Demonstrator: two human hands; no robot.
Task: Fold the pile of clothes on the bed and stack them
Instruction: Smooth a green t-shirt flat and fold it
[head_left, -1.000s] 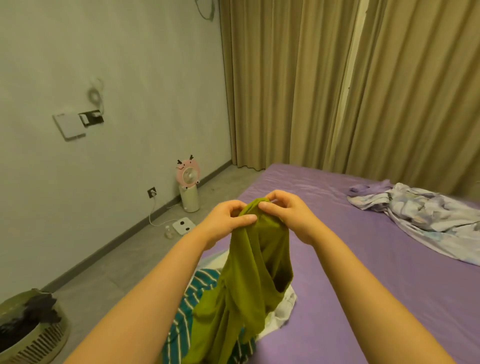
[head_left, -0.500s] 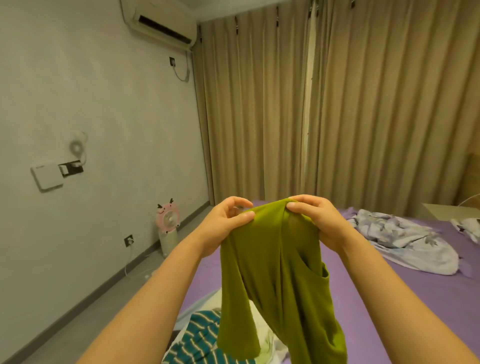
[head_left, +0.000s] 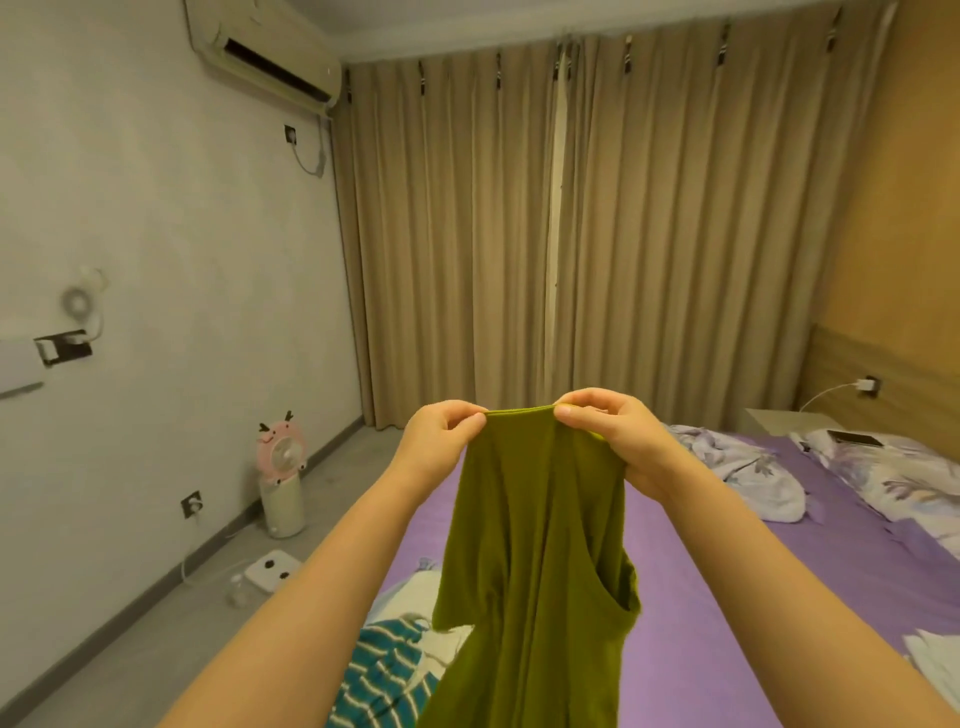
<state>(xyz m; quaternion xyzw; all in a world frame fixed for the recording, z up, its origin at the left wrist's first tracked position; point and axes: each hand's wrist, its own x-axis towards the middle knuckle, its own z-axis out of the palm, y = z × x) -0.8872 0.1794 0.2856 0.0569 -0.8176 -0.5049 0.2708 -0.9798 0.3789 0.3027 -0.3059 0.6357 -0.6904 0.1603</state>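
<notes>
Left hand (head_left: 441, 436) & right hand (head_left: 608, 431), raised since 1 s ago, are pinching green top (head_left: 535, 561) by its edge, spreading it above bed (head_left: 727, 597) near-left corner; folding not yet begun.

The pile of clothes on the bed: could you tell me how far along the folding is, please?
Done: no folded stack shows in this view. In hand: the left hand and right hand pinch the top edge of a green garment, held up unfolded. Left: a striped garment and white cloth lie crumpled on the purple bed.
</notes>
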